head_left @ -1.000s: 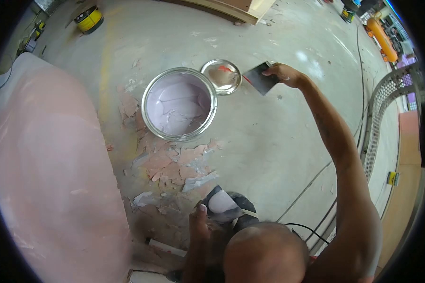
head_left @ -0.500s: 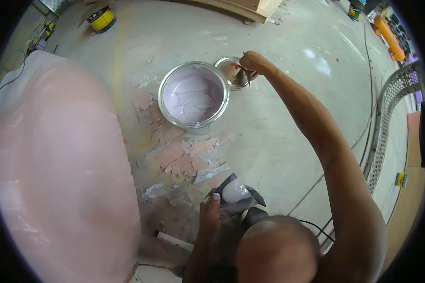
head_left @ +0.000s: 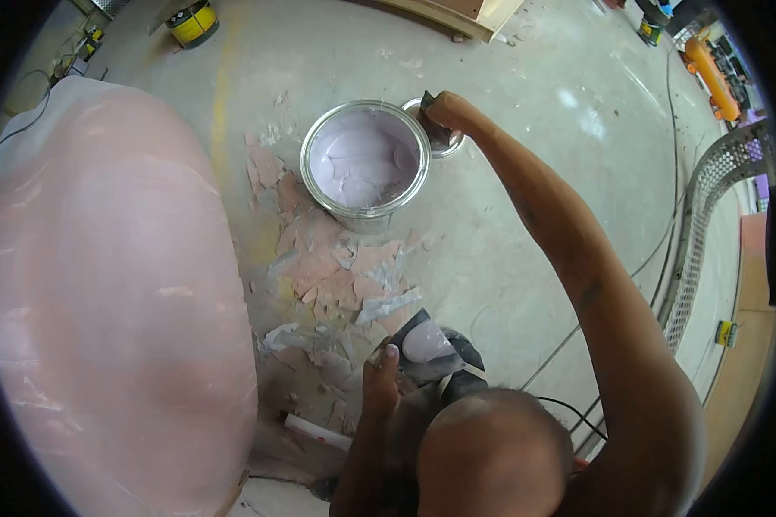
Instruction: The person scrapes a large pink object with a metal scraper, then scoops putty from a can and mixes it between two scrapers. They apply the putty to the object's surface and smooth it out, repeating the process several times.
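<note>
My left hand [head_left: 381, 379] is closed on a dark flat filler board [head_left: 440, 372] that carries a smooth lump of pale lilac body filler [head_left: 427, 343]. Farther forward, my right hand [head_left: 453, 112] grips a dark flat spreader [head_left: 431, 108] above a round metal lid [head_left: 448, 151]. Most of the lid is hidden by that hand and the spreader. Directly left of the lid stands a large open metal can [head_left: 366, 220], with lilac filler [head_left: 362, 159] inside, its surface scooped and uneven.
A big pinkish, smooth curved piece [head_left: 112, 284] fills the left side. Peeled flakes [head_left: 323, 258] litter the floor below the can. A perforated metal strip [head_left: 694, 250] curves at the right, near cables [head_left: 569, 345]. A black-and-yellow tub [head_left: 194, 24] sits far left.
My right hand has shifted slightly left, and the spreader has turned and now reaches closer to the can. The red streak seen on the lid is now hidden. My left hand stays nearly still.
</note>
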`<act>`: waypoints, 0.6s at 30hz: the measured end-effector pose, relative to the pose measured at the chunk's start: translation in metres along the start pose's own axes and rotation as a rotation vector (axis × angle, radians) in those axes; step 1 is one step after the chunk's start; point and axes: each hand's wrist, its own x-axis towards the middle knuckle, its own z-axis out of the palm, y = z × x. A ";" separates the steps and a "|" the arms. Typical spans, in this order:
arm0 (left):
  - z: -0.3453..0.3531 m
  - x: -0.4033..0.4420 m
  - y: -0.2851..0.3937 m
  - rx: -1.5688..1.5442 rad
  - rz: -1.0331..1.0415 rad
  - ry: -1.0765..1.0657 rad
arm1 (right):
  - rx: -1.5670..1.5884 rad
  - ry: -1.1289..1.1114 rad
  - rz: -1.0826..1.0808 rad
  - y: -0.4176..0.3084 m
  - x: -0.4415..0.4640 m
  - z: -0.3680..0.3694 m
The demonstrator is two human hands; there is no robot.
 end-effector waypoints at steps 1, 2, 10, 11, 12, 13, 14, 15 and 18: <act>-0.004 0.001 -0.003 0.025 0.045 -0.050 | 0.064 -0.018 -0.064 0.017 0.011 -0.002; -0.006 0.005 -0.005 0.052 0.092 -0.104 | 0.128 -0.032 -0.127 0.037 0.024 -0.006; -0.014 -0.007 0.015 0.176 0.148 -0.136 | 1.098 0.157 0.013 0.060 -0.078 -0.042; -0.017 -0.007 0.012 0.183 0.128 -0.127 | 1.047 0.170 0.026 0.066 -0.100 -0.048; -0.010 -0.010 0.016 0.179 0.129 -0.127 | 0.995 0.180 0.033 0.063 -0.128 -0.056; 0.004 -0.015 0.028 -0.080 0.105 -0.157 | 0.982 0.237 -0.065 0.058 -0.155 -0.056; 0.015 -0.016 0.037 -0.343 0.086 -0.187 | 0.967 0.293 -0.169 0.052 -0.183 -0.054; 0.015 -0.012 0.041 -0.357 0.098 -0.182 | 0.843 0.339 -0.204 0.043 -0.214 -0.055; 0.017 -0.015 0.052 -0.707 0.091 -0.577 | 0.482 0.368 -0.854 -0.008 -0.306 -0.056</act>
